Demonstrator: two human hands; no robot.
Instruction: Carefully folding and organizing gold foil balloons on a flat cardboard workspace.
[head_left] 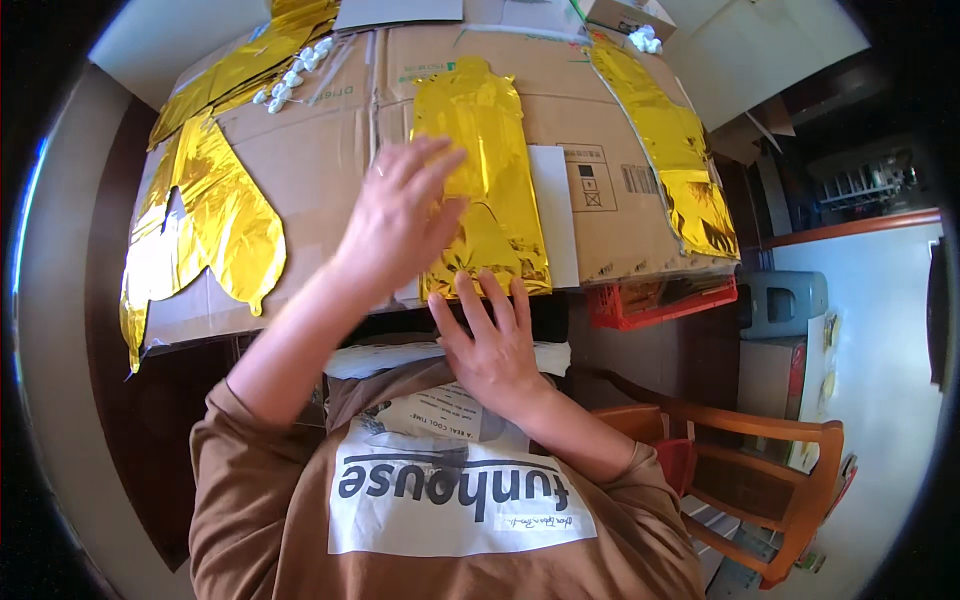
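A flat gold foil balloon [480, 130], with no air in it, lies lengthwise on the cardboard in front of me. A white sheet [556, 215] shows from under its right side. My left hand [400, 215] is over the balloon's left side, fingers apart and slightly blurred; whether it touches the foil I cannot tell. My right hand [492, 345] rests its spread fingertips on the balloon's near edge. Neither hand grips anything. Another gold foil piece [235, 235], with a forked near end, lies to the left and hangs partly over the edge.
Brown cardboard [330, 190] covers the work surface. More gold foil lies at the right [665, 150] and far left [240, 75]. Small white lumps [290, 78] sit near the far left foil. A red crate [660, 305] stands below the right edge, and a wooden chair [760, 470] stands at the right.
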